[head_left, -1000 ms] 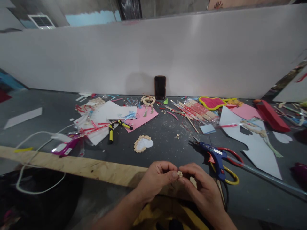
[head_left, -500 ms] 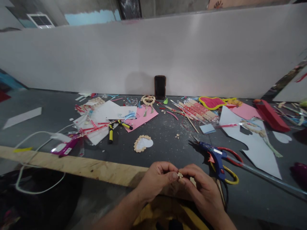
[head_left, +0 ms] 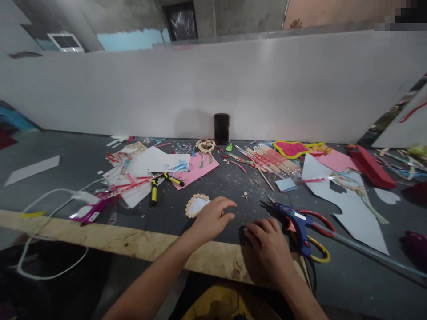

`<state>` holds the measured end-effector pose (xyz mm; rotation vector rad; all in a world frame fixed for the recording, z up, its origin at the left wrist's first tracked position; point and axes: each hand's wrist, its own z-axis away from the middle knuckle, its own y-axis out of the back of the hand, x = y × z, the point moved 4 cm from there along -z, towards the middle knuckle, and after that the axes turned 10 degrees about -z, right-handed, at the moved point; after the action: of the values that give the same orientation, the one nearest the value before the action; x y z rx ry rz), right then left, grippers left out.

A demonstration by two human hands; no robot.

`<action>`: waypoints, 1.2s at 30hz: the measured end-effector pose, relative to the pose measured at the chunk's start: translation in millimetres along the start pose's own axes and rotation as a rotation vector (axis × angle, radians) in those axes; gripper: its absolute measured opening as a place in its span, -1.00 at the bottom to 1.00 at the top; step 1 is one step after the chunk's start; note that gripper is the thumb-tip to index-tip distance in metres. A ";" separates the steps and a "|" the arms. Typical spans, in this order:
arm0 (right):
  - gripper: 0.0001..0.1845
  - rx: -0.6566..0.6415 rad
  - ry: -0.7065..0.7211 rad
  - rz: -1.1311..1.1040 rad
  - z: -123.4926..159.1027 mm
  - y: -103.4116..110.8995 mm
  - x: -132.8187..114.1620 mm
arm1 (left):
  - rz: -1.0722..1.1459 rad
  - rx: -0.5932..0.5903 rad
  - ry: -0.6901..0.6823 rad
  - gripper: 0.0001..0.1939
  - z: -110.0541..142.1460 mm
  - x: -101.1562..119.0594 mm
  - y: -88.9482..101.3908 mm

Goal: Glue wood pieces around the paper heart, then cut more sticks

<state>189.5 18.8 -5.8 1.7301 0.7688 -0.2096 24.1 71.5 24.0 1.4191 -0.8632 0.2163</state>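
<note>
My left hand [head_left: 216, 217] reaches over the dark table with its thumb and fingers apart and nothing between them. Just beyond its wrist side lies a white paper heart [head_left: 197, 205], edged with small tan bead-like pieces and partly covered by the hand. My right hand [head_left: 268, 238] rests low at the table's front edge, fingers bent and pressed together. At its fingertips a bit of small tan pieces [head_left: 246, 230] shows; the rest is hidden. A small pile of tan pieces [head_left: 245, 195] lies farther out. Right of that hand is a blue glue gun [head_left: 296, 222].
Scissors with red and yellow handles [head_left: 320, 249] lie under the glue gun. A phone [head_left: 221, 129] leans against the white partition [head_left: 133, 98]. Pliers with yellow-black grips [head_left: 154, 192], paper scraps, a pink sheet [head_left: 193, 175], wrapped sticks [head_left: 273, 158] and a purple glue gun [head_left: 91, 211] clutter the table.
My hands have separated: both held the small tan pieces together near the front edge. The left moved forward and left toward the heart; the right lowered onto the table's edge.
</note>
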 end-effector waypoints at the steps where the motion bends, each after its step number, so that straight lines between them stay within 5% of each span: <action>1: -0.82 0.006 -0.010 0.024 0.0 -0.4 0.6 | -0.068 -0.005 -0.043 -0.72 -7.5 0.4 -0.6; 6: -0.79 0.016 -0.041 0.096 4.9 3.9 1.4 | -0.423 -0.066 -0.123 -0.75 -44.2 0.4 -14.2; 13: -0.68 0.055 -0.013 0.090 16.7 12.8 7.7 | -0.556 -0.098 -0.052 -0.85 -77.4 -0.7 -40.1; 18: -0.76 0.220 0.013 0.085 30.2 46.4 14.0 | -0.579 -0.117 -0.044 -0.86 -83.6 -2.0 -53.3; 22: -0.69 0.343 -0.153 0.210 40.1 75.8 34.7 | -0.554 -0.119 -0.048 -0.85 -79.2 -0.9 -52.9; 32: -0.55 -0.077 -0.678 0.294 39.3 69.3 66.8 | -0.376 -0.040 -0.050 -0.85 -35.5 7.3 -29.9; 36: -0.51 -0.052 -0.799 0.107 36.0 80.9 72.4 | -0.179 0.005 -0.014 -0.84 -17.9 7.0 -27.4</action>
<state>301.8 4.5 10.4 1.4528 0.0914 -0.7430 52.7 80.2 8.9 1.4949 -0.7421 0.0723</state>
